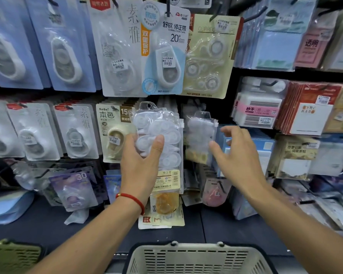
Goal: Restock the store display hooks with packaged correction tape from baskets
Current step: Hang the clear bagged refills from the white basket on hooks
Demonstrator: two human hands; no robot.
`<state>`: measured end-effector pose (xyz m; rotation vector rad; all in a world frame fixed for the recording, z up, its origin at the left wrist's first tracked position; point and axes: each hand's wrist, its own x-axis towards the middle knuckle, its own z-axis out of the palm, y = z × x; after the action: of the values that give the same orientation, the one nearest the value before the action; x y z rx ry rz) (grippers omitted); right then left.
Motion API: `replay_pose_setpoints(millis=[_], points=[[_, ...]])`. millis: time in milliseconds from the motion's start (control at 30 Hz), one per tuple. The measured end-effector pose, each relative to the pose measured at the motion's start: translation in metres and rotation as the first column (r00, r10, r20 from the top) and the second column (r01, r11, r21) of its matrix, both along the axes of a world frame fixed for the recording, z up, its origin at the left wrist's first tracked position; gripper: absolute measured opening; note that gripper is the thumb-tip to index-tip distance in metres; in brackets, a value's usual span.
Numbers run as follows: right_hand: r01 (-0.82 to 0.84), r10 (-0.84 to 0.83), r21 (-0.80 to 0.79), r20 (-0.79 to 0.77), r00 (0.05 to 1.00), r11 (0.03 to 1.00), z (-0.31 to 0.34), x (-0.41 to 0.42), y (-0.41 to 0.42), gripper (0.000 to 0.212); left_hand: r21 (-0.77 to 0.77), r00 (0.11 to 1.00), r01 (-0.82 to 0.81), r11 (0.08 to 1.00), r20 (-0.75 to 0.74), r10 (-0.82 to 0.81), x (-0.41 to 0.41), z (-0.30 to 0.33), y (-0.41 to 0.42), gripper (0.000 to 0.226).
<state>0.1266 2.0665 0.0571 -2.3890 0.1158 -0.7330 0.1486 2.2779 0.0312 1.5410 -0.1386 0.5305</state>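
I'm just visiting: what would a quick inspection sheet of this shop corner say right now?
Surface: dark display wall with hooks.
Job's things: clear multipack of correction tape, held up at the wall; similar pack hanging beside it; grey basket below.
Clutter: loose packets lying on the ledge.
Hands: left hand grips the multipack; right hand open, fingers spread, near the hanging pack.
Cables: nothing seen.
Surroundings: sticky-note packs at right.

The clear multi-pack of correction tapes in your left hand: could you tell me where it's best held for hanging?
Grip the multi-pack low, around its middle from the front-left, as the left hand does; that leaves the top hang hole free for a hook.
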Motion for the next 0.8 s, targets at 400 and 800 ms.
replay_pose_setpoints(millis=[400, 800], points=[[-0.243, 0.286, 0.561, 0.013, 0.958, 0.791, -0.010, -0.005, 0.008, 0.017, 0.000, 0.983, 0.174, 0.985, -0.064, -0.174, -0.003, -0.006, -0.026, 0.034], [-0.207, 0.262, 0.593, -0.007, 0.965, 0.778, 0.002, -0.001, -0.002, 0.038, 0.073, 0.999, 0.040, 0.997, 0.006, -0.040, -0.003, 0.002, -0.009, 0.016]])
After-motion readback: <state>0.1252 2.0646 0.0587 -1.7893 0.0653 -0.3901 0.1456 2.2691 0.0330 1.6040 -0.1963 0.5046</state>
